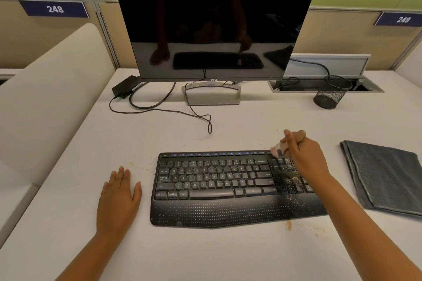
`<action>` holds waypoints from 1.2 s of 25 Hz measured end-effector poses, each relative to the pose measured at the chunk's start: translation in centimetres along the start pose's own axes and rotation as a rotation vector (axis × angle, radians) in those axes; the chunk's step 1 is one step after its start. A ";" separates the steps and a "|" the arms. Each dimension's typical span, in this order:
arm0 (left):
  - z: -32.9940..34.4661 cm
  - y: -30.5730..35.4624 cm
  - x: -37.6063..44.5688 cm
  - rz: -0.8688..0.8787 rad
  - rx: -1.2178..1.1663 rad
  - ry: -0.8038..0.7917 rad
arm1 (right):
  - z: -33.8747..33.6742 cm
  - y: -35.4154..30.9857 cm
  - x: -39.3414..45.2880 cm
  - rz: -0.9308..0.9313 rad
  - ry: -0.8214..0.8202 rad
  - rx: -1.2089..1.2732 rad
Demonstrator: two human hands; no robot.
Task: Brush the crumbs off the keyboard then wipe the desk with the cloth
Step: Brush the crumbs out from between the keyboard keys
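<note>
Our right hand (pixel 303 155) grips the brush (pixel 277 149) over the keyboard (pixel 219 187)'s right end, where crumbs (pixel 293 180) sit; our left hand (pixel 118 196) lies flat on the surface (pixel 205 253); the cloth (pixel 386 175) waits further right.

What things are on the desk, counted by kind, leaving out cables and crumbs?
Monitor: 1
Keyboard: 1
Brush: 1
Cloth: 1
Mesh pen cup: 1
Power adapter: 1
Total: 6
</note>
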State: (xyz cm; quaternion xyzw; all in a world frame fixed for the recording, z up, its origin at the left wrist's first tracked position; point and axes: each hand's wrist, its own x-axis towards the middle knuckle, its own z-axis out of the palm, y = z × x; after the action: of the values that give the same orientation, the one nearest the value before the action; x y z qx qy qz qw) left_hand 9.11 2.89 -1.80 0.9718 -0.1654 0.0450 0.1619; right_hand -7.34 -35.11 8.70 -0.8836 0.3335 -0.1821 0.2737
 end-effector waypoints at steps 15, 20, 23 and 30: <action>-0.1 0.2 0.1 -0.010 -0.007 -0.004 | -0.3 0.1 0.0 -0.002 0.005 -0.144; -0.2 0.2 0.1 -0.003 -0.012 -0.005 | -1.0 0.3 -3.1 0.028 -0.011 -0.143; -0.2 0.0 0.1 -0.002 0.000 -0.001 | -1.7 0.1 -5.8 0.058 -0.034 -0.183; 0.0 0.3 0.1 0.004 0.019 0.003 | -2.6 -0.1 -8.6 0.097 -0.062 -0.235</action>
State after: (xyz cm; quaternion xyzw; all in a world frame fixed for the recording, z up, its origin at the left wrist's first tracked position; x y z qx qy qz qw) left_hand 9.10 2.62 -1.67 0.9729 -0.1666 0.0483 0.1528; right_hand -14.68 -30.07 9.65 -0.8976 0.3865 -0.1009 0.1868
